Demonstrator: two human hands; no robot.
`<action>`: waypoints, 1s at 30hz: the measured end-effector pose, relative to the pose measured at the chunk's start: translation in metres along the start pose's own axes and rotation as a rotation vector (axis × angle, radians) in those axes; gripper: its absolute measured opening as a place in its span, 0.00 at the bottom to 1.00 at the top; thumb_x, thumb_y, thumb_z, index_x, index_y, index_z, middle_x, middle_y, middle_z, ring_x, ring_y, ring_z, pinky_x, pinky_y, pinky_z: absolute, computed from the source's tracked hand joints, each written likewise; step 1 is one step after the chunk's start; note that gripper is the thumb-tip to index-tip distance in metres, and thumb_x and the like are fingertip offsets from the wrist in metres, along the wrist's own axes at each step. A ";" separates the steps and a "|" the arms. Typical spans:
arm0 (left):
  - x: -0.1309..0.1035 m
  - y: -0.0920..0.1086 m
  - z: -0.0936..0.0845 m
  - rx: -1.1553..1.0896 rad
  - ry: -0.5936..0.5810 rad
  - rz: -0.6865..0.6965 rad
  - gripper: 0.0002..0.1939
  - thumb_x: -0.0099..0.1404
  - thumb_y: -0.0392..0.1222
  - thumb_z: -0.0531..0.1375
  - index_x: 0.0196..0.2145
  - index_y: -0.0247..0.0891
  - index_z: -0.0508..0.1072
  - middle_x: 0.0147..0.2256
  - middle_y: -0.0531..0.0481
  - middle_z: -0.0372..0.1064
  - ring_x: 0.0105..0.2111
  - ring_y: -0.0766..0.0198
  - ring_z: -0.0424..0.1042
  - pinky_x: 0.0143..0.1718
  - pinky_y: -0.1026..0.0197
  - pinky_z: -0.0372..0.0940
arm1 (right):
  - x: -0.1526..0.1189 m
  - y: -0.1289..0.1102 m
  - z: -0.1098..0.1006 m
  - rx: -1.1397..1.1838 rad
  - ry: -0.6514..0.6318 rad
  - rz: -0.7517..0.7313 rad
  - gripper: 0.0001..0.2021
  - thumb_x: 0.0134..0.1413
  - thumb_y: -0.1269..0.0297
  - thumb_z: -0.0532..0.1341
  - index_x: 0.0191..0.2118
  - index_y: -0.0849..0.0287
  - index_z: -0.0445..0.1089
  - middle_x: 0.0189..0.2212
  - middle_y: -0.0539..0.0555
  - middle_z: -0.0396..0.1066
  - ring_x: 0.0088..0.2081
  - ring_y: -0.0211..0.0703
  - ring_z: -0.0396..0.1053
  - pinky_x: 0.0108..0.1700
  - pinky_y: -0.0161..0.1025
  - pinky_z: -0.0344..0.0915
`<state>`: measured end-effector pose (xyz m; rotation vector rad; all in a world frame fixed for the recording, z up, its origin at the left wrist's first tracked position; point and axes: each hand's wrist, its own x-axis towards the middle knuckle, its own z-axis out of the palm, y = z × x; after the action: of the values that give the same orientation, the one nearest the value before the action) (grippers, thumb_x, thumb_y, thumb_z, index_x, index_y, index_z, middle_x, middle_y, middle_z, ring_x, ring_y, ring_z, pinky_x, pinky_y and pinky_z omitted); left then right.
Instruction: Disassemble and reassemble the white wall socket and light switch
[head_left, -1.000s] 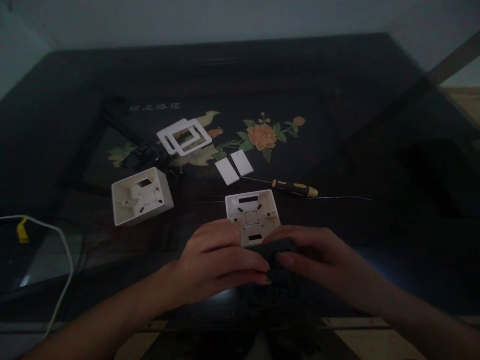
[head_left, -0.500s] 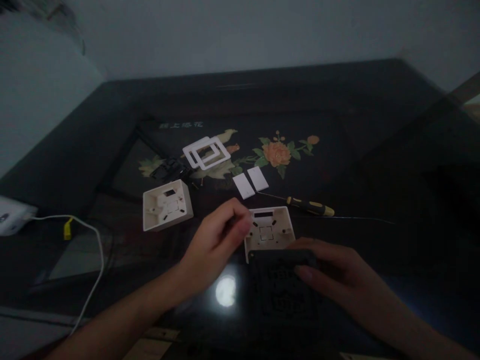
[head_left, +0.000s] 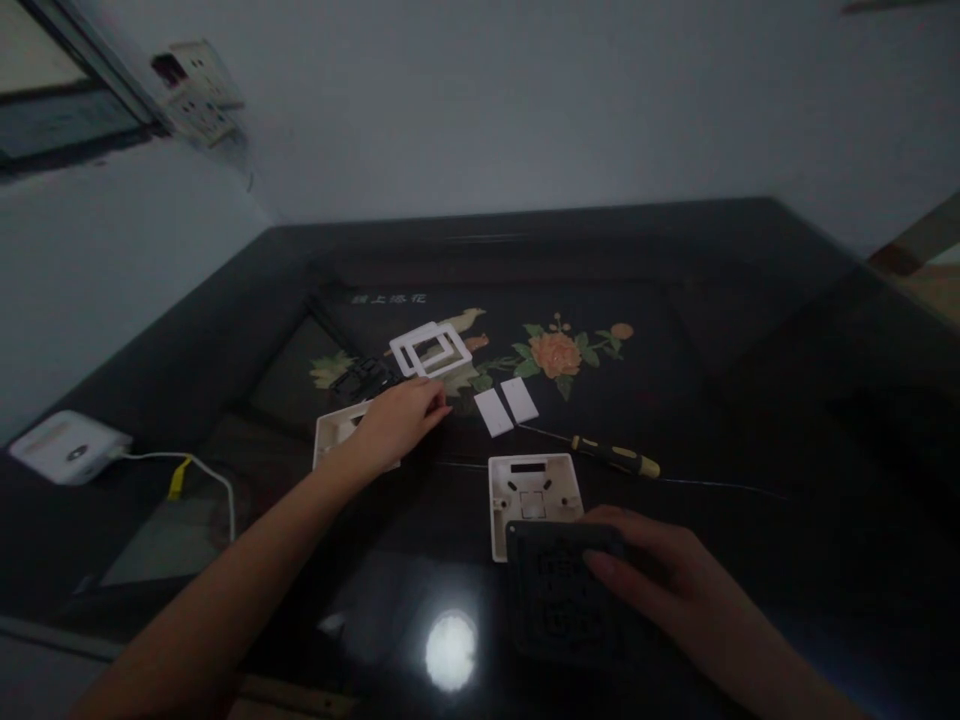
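Note:
My right hand [head_left: 660, 570] grips a black plastic switch base plate [head_left: 566, 590] by its right edge, thumb on the near face. Behind that plate is a white wall mounting box [head_left: 532, 490], lying open side up and partly covered by it. My left hand [head_left: 401, 420] is over a second white mounting box [head_left: 334, 430] and hides much of it. Its fingers are pinched downward at the tabletop, and whatever is between them is hidden. Just beyond this hand are another black switch base plate [head_left: 364, 378] and two overlapping white frames [head_left: 431, 350].
Two white rectangular covers [head_left: 506, 405] lie mid-table beside a black-and-yellow screwdriver [head_left: 615, 456]. On the left, a white device [head_left: 71, 447] trails a white cable with a yellow tag [head_left: 178, 478]. The glossy black table [head_left: 675, 250] meets a wall; wall sockets [head_left: 199, 95] are upper left.
My left hand has moved left and away from me, from beside the nearer box to the area by the other box. The right hand still holds the black plate. The view has tilted up.

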<state>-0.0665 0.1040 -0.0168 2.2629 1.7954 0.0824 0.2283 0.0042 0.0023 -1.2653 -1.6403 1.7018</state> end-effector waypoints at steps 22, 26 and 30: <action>-0.031 0.042 -0.004 -0.146 0.144 0.304 0.07 0.71 0.38 0.55 0.42 0.38 0.73 0.44 0.45 0.73 0.47 0.56 0.72 0.50 0.53 0.67 | 0.009 0.007 -0.025 0.465 0.458 0.184 0.21 0.37 0.45 0.74 0.36 0.53 0.81 0.36 0.55 0.81 0.35 0.46 0.77 0.39 0.41 0.74; -0.043 0.059 0.000 -0.389 0.140 0.332 0.07 0.72 0.37 0.54 0.44 0.39 0.72 0.43 0.47 0.74 0.45 0.60 0.73 0.48 0.56 0.68 | 0.011 0.004 -0.022 0.486 0.447 0.195 0.21 0.35 0.45 0.75 0.36 0.52 0.81 0.37 0.56 0.81 0.36 0.49 0.78 0.41 0.43 0.75; -0.060 0.070 0.005 -0.710 0.106 0.302 0.11 0.71 0.39 0.57 0.50 0.39 0.71 0.47 0.45 0.72 0.49 0.58 0.71 0.52 0.53 0.66 | 0.010 0.009 -0.022 0.541 0.428 0.221 0.21 0.36 0.47 0.75 0.38 0.49 0.81 0.40 0.56 0.81 0.39 0.47 0.78 0.43 0.42 0.75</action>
<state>-0.0128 0.0310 0.0014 1.9811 1.1725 0.7727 0.2446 0.0221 -0.0060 -1.4290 -0.7509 1.6859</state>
